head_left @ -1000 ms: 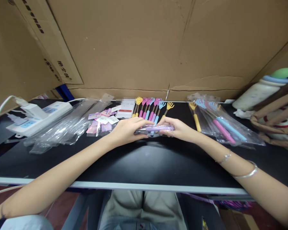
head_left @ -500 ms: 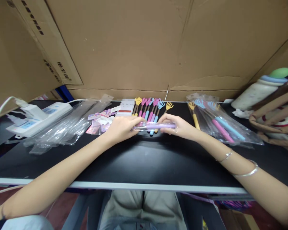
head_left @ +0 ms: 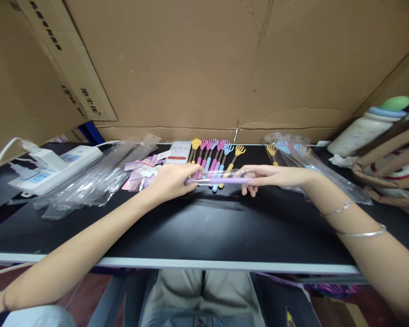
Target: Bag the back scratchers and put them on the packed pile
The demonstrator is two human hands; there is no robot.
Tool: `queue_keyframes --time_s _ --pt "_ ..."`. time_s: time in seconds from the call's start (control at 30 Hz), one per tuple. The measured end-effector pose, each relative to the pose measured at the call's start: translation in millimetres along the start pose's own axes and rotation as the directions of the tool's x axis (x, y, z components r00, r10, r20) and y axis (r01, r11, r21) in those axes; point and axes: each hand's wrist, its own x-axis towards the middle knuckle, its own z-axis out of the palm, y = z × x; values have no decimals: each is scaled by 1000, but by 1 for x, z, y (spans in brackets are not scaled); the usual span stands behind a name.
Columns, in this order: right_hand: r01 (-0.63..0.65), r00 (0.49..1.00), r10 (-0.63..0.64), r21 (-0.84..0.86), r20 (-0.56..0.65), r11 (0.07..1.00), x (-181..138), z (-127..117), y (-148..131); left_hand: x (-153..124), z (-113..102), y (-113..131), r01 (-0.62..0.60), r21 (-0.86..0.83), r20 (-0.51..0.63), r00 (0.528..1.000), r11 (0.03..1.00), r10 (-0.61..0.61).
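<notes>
A purple-handled back scratcher in a clear plastic bag is held level above the black table. My left hand is closed around its left end and hides the head. At the handle's right end, my right hand pinches the bag between thumb and fingers, with some fingers hanging below. Just behind lies a row of back scratchers with yellow, pink and blue claws, among them a yellow one and a blue one. Their handles are partly covered by the bag.
Flat clear bags and a white power strip lie left. Purple-pink cards and a phone with a timer are behind my left hand. Bagged back scratchers, a bottle and a brown-handled bag are right. Cardboard walls the back.
My right hand has slid right to the handle's end and its wrist has turned, now covering part of the bagged back scratchers. My left hand has stayed nearly in place.
</notes>
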Motion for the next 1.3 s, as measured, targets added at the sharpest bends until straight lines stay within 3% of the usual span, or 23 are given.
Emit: queue_keyframes --time_s 0.2,0.33,0.57,0.9,1.3 --pt "-28 983 13 78 182 997 -5 -6 3 1 -2 3 6 -70 12 1000 998 -5" --pt "-4 977 -12 75 212 997 -5 -8 4 1 -4 5 22 -111 41 999 994 -17" --pt "75 993 -82 78 88 994 8 3 8 1 -3 10 28 -122 93 996 992 -17" --pt "89 989 -73 127 -127 988 33 26 22 -1 4 10 -34 -107 66 997 994 41" --pt "127 971 -112 58 -212 990 40 43 14 -3 9 10 -61 -104 40 997 993 65"
